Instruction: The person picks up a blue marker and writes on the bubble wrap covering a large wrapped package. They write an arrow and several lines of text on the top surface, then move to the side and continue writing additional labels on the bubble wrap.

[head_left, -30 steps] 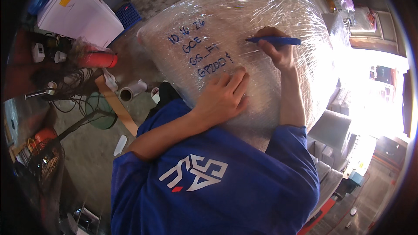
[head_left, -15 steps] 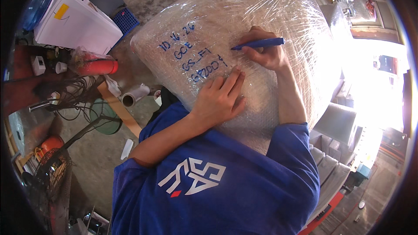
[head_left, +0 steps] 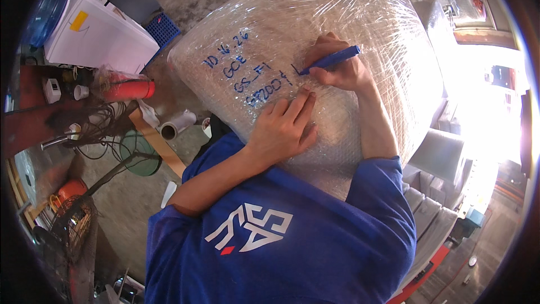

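Note:
A large bundle [head_left: 388,34] wrapped in bubble wrap and clear stretch film fills the middle of the head view. Several rows of blue handwriting [head_left: 247,73] run across its upper surface on the left. My right hand [head_left: 343,70] grips a blue marker [head_left: 344,54], its tip touching the film at the end of the lowest row. Just below that row, my left hand [head_left: 284,128] lies on the wrap with fingers stretched out, holding nothing.
To the left are a red cylinder [head_left: 130,89] in plastic, a film roll [head_left: 178,124], dark cables [head_left: 101,126] and a fan [head_left: 73,225]. A white cabinet [head_left: 101,25] stands at the far left, beside a blue basket [head_left: 162,29]. Grey cushion-like pieces [head_left: 424,217] sit at right.
The marker tip has moved slightly left and down, leaving a new short blue stroke beside the last character. My left hand stays in place on the wrap.

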A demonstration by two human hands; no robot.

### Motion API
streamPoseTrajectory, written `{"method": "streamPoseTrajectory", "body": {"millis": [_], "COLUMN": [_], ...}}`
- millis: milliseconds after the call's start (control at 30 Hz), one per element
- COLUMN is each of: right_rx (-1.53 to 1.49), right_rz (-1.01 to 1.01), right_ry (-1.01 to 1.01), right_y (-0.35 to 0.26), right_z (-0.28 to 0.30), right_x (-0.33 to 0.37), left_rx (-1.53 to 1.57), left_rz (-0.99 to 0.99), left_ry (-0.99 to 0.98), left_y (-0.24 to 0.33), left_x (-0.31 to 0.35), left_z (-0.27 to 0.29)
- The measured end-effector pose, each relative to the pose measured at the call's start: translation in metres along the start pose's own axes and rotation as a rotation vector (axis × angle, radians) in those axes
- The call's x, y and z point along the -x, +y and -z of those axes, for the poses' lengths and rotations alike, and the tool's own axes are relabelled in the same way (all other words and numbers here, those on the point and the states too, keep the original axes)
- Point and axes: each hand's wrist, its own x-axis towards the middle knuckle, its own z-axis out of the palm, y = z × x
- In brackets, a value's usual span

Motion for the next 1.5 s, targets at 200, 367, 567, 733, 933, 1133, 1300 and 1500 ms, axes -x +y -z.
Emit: {"method": "streamPoseTrajectory", "body": {"millis": [200,367,567,733,933,1133,1300,1500], "right_rx": [0.007,-0.013,-0.165,-0.241,-0.102,-0.172,-0.164,-0.012], "right_rz": [-0.025,-0.052,-0.107,-0.177,-0.015,-0.162,-0.180,-0.085], "right_ry": [0.098,0.118,0.176,0.191,0.154,0.151,0.169,0.155], "right_y": [0.001,0.000,0.001,0.006,0.010,0.002,-0.003,0.000], "right_z": [-0.008,-0.008,-0.010,-0.013,-0.009,-0.007,-0.010,-0.008], "right_x": [-0.001,-0.002,0.005,0.006,0.004,0.006,0.004,0.004], "left_rx": [-0.021,0.002,-0.015,0.045,0.051,0.040,0.049,0.045], "left_rz": [0.012,0.021,0.010,0.035,0.035,0.037,0.043,0.050], "left_ry": [-0.028,-0.023,-0.011,0.016,0.017,0.004,0.011,-0.001], "left_y": [0.001,0.001,0.000,0.001,0.002,0.002,0.002,0.002], "left_x": [0.000,0.000,0.000,-0.001,-0.001,-0.001,0.000,0.000], "left_z": [0.000,-0.001,0.000,0.000,-0.001,0.000,0.000,0.001]}}
